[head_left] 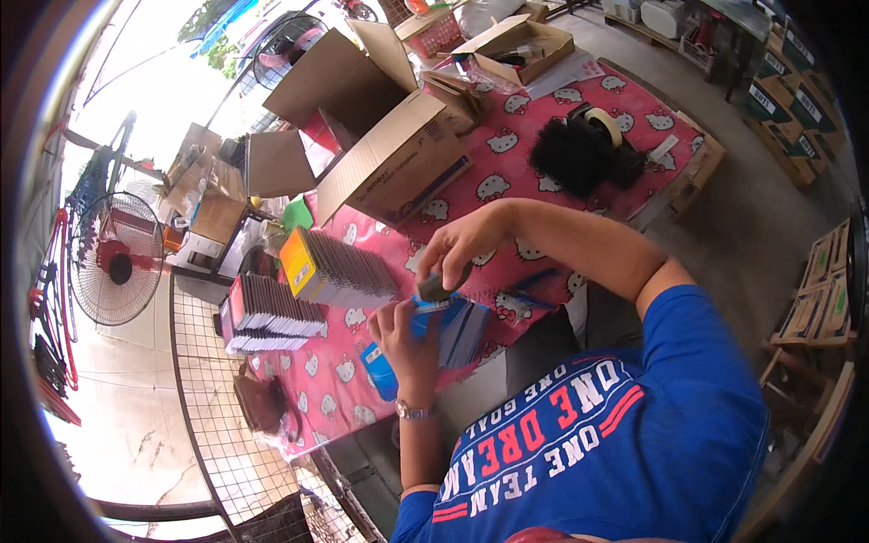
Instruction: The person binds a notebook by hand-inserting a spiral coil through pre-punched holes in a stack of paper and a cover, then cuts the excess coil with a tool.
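Observation:
Several blue-covered notebooks lie on the pink cartoon-cat tablecloth close in front of me, with wire binding showing along an edge. My left hand, a watch on its wrist, has its fingers curled over the blue notebooks' upper part. Just beyond it, my right hand grips a small dark olive-grey block from above. The block is at the notebooks' far edge; whether it touches them I cannot tell. Two tall notebook stacks stand to the left, one yellow-ended and one red-ended.
A large open cardboard box stands behind the stacks. At the far right of the table are a black fluffy thing and a tape roll. A shallow carton sits at the back, a standing fan left, a brown bag at the near-left corner.

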The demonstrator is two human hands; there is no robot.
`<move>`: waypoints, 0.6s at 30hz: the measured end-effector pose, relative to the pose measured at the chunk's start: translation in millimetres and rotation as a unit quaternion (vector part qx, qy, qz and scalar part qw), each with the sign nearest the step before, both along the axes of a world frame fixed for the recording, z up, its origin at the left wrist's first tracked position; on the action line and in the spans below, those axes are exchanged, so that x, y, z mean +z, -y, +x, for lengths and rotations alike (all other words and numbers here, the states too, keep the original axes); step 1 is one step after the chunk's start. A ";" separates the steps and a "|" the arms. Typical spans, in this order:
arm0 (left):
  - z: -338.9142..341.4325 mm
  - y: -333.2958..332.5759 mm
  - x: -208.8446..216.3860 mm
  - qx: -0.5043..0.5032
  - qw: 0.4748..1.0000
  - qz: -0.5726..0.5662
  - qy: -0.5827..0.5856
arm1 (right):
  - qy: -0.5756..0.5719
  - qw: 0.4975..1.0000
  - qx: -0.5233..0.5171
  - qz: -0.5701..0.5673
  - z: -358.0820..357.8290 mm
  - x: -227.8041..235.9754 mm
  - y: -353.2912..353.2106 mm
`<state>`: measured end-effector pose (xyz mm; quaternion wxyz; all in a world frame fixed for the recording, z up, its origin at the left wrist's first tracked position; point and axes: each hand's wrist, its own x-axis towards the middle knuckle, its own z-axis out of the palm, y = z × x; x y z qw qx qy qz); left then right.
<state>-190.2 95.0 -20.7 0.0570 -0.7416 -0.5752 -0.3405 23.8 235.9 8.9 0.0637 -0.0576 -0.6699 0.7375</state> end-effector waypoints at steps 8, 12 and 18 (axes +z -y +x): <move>2.1 -6.1 16.5 -0.016 1.000 -0.003 -0.020 | 0.126 0.913 -0.058 0.383 -5.0 4.7 -15.8; -18.2 -3.7 9.3 -0.005 0.997 -0.030 0.077 | -0.089 0.992 -0.004 0.090 -17.0 14.1 -13.0; -29.0 -6.8 9.6 -0.007 0.992 -0.076 0.103 | -0.132 0.982 0.061 -0.123 -29.4 9.8 -19.6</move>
